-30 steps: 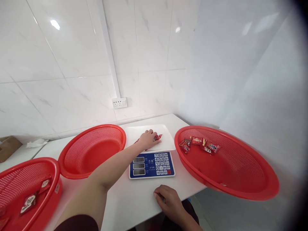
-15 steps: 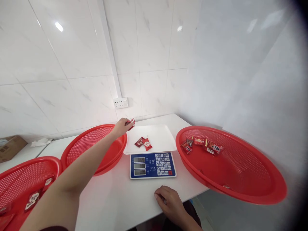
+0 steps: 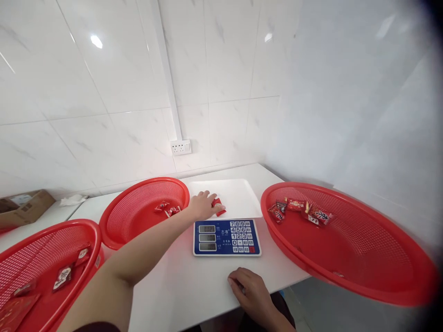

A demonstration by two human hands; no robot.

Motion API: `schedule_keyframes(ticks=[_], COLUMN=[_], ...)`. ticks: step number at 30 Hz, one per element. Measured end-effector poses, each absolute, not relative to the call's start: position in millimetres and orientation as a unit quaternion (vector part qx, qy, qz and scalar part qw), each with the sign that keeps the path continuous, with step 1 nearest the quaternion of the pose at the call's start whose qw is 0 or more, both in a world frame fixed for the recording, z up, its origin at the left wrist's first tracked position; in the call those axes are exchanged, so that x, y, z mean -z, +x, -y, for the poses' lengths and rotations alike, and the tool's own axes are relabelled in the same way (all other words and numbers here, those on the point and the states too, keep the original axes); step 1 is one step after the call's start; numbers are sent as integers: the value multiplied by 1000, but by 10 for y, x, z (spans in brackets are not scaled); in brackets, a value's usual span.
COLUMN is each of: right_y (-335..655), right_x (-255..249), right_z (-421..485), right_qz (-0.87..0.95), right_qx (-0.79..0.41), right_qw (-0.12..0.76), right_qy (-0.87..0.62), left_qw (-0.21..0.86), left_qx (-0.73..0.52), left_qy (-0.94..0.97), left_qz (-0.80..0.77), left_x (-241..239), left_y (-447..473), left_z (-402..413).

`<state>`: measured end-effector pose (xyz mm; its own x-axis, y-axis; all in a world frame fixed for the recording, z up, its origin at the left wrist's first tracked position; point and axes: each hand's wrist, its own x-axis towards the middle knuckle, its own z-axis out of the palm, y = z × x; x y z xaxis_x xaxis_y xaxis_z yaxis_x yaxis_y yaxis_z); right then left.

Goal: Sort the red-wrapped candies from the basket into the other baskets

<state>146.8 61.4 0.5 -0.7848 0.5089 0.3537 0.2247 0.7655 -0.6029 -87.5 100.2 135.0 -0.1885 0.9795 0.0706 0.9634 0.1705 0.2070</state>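
Observation:
My left hand (image 3: 203,205) is over the left part of the scale's white tray (image 3: 238,196), fingers apart. Its thumb reaches a small red snack packet (image 3: 218,206); anything beneath the palm is hidden. In front of the tray is the scale's blue keypad and display panel (image 3: 226,237), its digits too faint to read surely. My right hand (image 3: 251,291) rests at the table's front edge, fingers curled in, with nothing I can make out in them. Two small red packets (image 3: 173,210) lie in the middle red basket (image 3: 114,216), beside my left forearm.
A large red basket (image 3: 374,267) on the right holds several packets (image 3: 316,215) and overhangs the table edge. Another red basket (image 3: 92,258) with packets stands at the near left. Far left are a cardboard box (image 3: 27,210) and white tissue (image 3: 73,200). A wall socket (image 3: 181,147) is behind.
My left hand has moved from above the middle basket's far side to the tray's packets, no longer holding the packet it had. Two packets now show in that basket. My right hand stays put.

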Motion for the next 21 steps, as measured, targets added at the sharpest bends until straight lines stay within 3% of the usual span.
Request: schedule_keyframes(ticks=[11, 21], right_y=[1494, 1502], right_x=[92, 41], right_z=[-636, -624], right_qz=[903, 905], right_qx=[-283, -280], right_qw=[263, 264], right_qy=[-187, -180], left_qw=[22, -67], left_qx=[-214, -281], left_qy=[610, 476], left_qz=[-763, -831], left_x=[-1324, -1591], left_y=[-799, -1595], left_z=[-1142, -199])
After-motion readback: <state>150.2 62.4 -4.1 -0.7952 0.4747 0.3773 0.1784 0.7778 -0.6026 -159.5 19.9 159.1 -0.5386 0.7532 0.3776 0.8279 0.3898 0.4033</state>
